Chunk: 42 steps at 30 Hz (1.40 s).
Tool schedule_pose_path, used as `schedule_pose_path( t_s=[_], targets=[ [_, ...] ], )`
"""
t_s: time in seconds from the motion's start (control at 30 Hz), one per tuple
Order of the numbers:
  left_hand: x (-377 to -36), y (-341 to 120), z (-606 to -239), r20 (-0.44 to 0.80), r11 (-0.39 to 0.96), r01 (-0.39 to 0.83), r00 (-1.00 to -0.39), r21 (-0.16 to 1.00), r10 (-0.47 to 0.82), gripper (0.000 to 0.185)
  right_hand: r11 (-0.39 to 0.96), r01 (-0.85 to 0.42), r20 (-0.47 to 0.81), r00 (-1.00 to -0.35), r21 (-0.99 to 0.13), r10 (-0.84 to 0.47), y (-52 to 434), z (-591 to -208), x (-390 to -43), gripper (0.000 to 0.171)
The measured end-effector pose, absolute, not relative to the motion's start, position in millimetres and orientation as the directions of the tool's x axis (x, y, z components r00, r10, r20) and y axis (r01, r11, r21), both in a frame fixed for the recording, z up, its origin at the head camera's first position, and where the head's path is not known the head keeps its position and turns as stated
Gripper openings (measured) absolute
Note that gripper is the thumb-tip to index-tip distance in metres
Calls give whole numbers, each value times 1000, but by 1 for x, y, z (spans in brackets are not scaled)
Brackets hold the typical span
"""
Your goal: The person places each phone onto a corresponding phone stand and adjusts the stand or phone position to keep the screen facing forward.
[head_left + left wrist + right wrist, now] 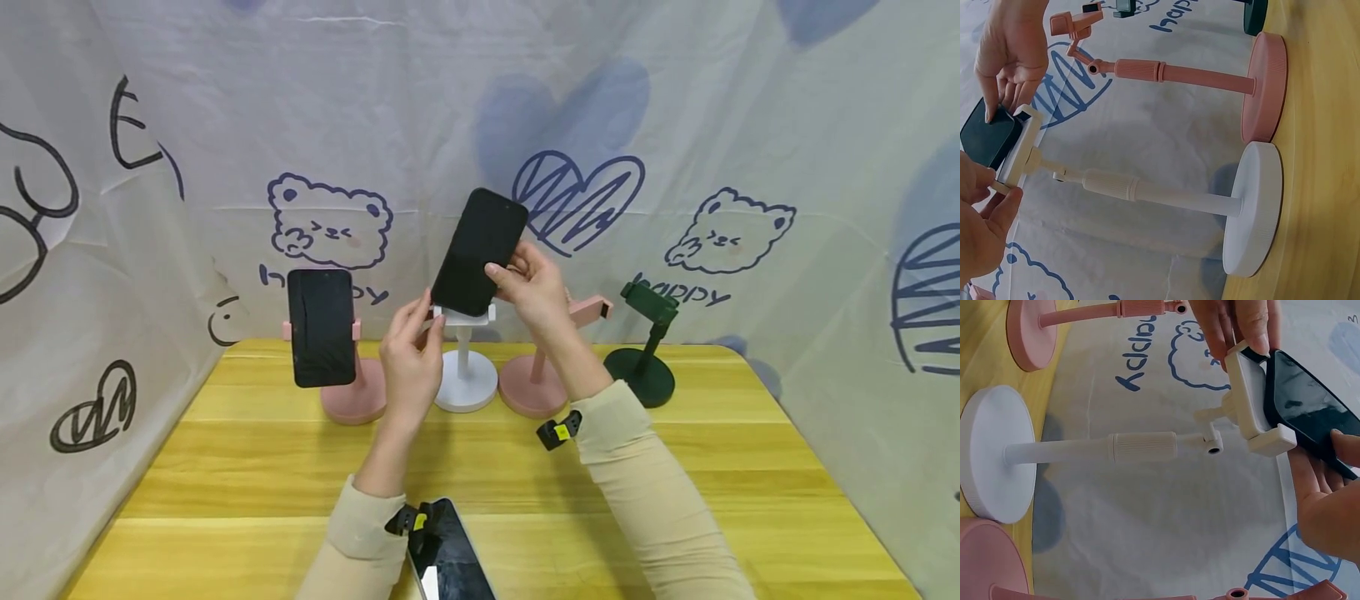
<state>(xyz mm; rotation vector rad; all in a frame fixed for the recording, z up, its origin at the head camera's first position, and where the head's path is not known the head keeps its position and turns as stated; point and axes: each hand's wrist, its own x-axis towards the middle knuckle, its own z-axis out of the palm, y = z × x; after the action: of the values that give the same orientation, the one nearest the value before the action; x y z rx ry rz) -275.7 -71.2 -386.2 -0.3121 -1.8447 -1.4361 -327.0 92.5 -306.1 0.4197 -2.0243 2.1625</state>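
Note:
My right hand grips a black smartphone by its right edge, thumb on the screen and fingers behind. The phone leans to the right, its lower end at the clamp of a white phone stand. With thumb and fingers, my left hand pinches the left end of that clamp. In the right wrist view, the phone's lower end lies between the clamp's two end lips, angled away from its back plate. The stand's round base rests on the table.
Left of it, a pink stand carries another black phone. To the right stand a second pink stand and a dark green stand. A tablet-like device lies at the wooden table's front, beside my left forearm.

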Motion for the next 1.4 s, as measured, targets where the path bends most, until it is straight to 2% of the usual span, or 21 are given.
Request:
schedule_pose_path(
  t_s=[0.3,0.43,1.4],
  targets=[
    [-278,-76,-387,588,261,531,-769,806,-252,35,-37,-337,339,-935,-941,-103,90,-310,-328,44],
    [-277,-77,-384,573,253,519,-782,817,-246,35,-23,-365,365,-923,-931,-121,91,-310,-329,43],
    [-274,-78,-378,618,324,537,-745,779,-251,30,44,-441,423,-882,-897,-206,103,-311,-333,44]
  ],
)
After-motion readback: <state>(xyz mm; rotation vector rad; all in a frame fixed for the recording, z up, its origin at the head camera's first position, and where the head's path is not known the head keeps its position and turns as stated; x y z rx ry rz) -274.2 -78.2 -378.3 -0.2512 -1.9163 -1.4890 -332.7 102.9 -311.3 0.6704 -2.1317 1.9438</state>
